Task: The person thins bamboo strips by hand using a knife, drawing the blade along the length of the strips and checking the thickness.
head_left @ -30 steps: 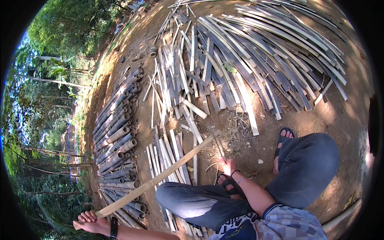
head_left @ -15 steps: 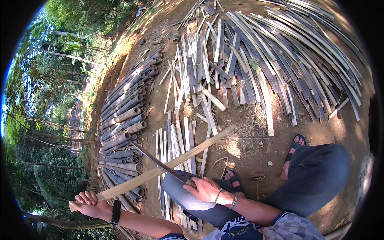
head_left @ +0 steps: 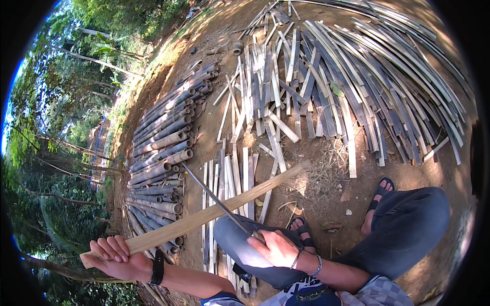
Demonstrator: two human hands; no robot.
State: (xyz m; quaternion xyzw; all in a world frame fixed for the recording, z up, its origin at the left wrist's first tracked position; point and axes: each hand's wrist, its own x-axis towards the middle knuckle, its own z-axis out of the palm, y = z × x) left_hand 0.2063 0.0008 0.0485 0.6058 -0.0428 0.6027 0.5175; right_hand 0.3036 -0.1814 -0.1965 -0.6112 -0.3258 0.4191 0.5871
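Observation:
My left hand [head_left: 118, 256], with a black watch on its wrist, is closed round the lower left end of a long pale bamboo strip [head_left: 189, 222]. The strip slants up and away to the right, across the front of my bent knee. In my right hand [head_left: 276, 248] is the handle of a long-bladed machete [head_left: 214, 199]. Its dark blade points up and to the left and crosses the bamboo strip near the middle. Whether blade and strip touch there, I cannot tell.
Dark bamboo poles [head_left: 162, 153] lie stacked on the left. Split bamboo strips [head_left: 357, 92] spread in a big heap at the far right, and a smaller bundle [head_left: 227, 178] lies just beyond my knee. Shavings [head_left: 326, 171] litter the dirt near my sandalled feet. Trees stand at the left.
My left hand has drawn the strip's near end slightly left. My right hand with the machete has moved a little right and nearer. The whole view has shifted slightly.

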